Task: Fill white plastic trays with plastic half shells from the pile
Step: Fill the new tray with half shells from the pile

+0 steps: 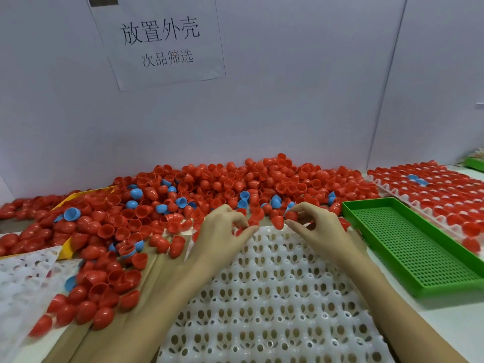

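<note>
I worked at the far edge of the white tray (275, 297), where the pile (222, 187) of red and blue half shells spilled against it, so each shell had little way to travel. My left hand (222, 231) pinched a red shell (239, 231) at its fingertips; my right hand (318, 226) held another (291, 216) between thumb and forefinger. The tray's pockets looked unfilled. Right of it the green basket (408, 247) held nothing visible; beyond that, a filled tray (440, 192) sat packed with red shells.
</note>
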Demonstrator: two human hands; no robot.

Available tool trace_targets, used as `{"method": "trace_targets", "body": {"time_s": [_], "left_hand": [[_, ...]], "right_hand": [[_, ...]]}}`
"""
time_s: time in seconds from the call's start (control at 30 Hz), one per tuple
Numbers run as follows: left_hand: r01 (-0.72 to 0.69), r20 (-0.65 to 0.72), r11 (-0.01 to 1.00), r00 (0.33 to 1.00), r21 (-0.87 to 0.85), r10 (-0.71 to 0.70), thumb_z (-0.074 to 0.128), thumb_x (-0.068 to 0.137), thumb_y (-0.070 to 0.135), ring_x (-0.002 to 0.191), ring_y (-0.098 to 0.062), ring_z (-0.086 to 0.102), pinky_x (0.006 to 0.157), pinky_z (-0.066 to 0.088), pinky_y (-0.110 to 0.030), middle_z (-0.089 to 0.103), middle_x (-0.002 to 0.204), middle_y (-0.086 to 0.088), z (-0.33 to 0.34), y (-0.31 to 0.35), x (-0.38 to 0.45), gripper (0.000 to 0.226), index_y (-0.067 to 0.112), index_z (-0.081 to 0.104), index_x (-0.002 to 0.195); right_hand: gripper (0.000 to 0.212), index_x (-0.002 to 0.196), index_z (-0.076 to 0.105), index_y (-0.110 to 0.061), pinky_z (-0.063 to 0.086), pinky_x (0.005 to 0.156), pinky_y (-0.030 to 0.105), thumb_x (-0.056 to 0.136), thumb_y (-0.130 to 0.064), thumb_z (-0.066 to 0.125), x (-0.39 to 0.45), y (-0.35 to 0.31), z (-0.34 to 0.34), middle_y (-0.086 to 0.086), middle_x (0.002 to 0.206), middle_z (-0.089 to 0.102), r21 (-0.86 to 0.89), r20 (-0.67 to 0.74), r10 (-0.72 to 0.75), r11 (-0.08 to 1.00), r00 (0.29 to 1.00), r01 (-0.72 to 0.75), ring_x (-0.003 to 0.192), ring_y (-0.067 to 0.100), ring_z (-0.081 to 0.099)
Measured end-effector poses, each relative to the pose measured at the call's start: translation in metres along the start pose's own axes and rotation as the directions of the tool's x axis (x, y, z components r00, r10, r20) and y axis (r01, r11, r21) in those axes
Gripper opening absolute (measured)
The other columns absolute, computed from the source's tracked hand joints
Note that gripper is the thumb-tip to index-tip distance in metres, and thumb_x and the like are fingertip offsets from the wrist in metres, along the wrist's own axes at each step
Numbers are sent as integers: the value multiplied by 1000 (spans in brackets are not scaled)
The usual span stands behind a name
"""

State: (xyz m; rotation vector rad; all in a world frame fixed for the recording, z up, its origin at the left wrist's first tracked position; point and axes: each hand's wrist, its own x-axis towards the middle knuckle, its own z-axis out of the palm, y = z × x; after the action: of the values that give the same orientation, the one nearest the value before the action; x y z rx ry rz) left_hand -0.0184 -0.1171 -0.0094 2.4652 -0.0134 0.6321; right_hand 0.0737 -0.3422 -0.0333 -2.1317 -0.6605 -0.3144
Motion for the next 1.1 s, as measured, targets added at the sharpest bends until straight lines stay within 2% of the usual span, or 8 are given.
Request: {"method": "trace_targets", "body": {"time_s": [0.17, 0.4, 0.53, 0.6, 0.7, 0.8, 0.97, 1.1], "left_hand": [[-116, 31, 970, 993, 212, 112, 72, 89, 52, 95, -10, 43, 84, 39, -18, 53, 92, 9, 25, 3, 7, 30, 22, 78, 89], [-254, 140, 929, 965, 270, 223, 53, 99, 57, 110, -6, 46, 93, 25, -21, 59, 113, 12, 28, -7, 8, 43, 23, 80, 98], [-276, 21, 961, 961, 5, 276, 63, 101, 30, 102, -1, 60, 96, 48, -25, 66, 109, 13, 17, 2, 7, 21, 21, 73, 117], [-294, 27, 940, 953, -171, 302, 64, 101, 18, 99, -1, 67, 90, 54, -19, 71, 108, 13, 12, 11, 8, 28, 24, 69, 127], [-226, 83, 923, 961, -311, 263, 70, 96, 12, 86, -3, 73, 80, 59, -20, 75, 98, 11, 8, 19, 8, 27, 27, 75, 118], [-131, 84, 924, 982, -358, 171, 76, 90, 11, 79, -5, 74, 75, 60, -22, 76, 90, 7, 7, 20, 8, 22, 24, 77, 108], [-39, 114, 921, 989, -387, 90, 81, 88, 13, 79, -3, 75, 77, 61, -23, 79, 85, 9, 5, 17, 13, 12, 20, 80, 98], [-92, 15, 984, 995, -154, 95, 80, 87, 13, 81, 0, 69, 78, 56, -15, 76, 87, 12, 8, 10, 21, 13, 21, 81, 97]], "right_hand": [[13, 107, 74, -20, 53, 82, 12, 94, -19, 78, 0, -3, -2, -12, 98, 73, 17, 10, 5, 1000, 1000, -5, 94, -4, 66], [20, 109, 65, -18, 50, 84, 9, 94, -11, 77, 0, -3, -4, -14, 107, 71, 33, 41, -29, 999, 999, 27, 101, -4, 66], [23, 114, 62, -22, 50, 82, 10, 96, -13, 74, 0, -7, -8, -21, 110, 72, 111, 97, -41, 993, 994, 30, 106, -10, 65], [26, 120, 60, -23, 53, 78, 17, 99, -16, 72, -1, -13, -13, -17, 111, 75, 232, 177, -42, 973, 983, 0, 100, -5, 69], [28, 127, 58, -23, 57, 80, 28, 102, -15, 67, -4, -21, -16, -7, 111, 77, 338, 265, -74, 941, 961, -21, 97, 7, 71], [27, 127, 61, -23, 57, 83, 26, 102, -16, 67, -6, -25, -14, -6, 116, 77, 363, 297, -75, 931, 952, -40, 103, 11, 72], [29, 129, 65, -26, 59, 86, 26, 101, -18, 69, -4, -26, -14, -14, 125, 73, 376, 258, -72, 926, 963, -32, 116, 5, 69], [24, 123, 66, -22, 62, 87, 35, 103, -8, 62, 1, -12, -15, -7, 106, 79, 294, 7, 66, 954, 998, -65, 103, 5, 73]]}}
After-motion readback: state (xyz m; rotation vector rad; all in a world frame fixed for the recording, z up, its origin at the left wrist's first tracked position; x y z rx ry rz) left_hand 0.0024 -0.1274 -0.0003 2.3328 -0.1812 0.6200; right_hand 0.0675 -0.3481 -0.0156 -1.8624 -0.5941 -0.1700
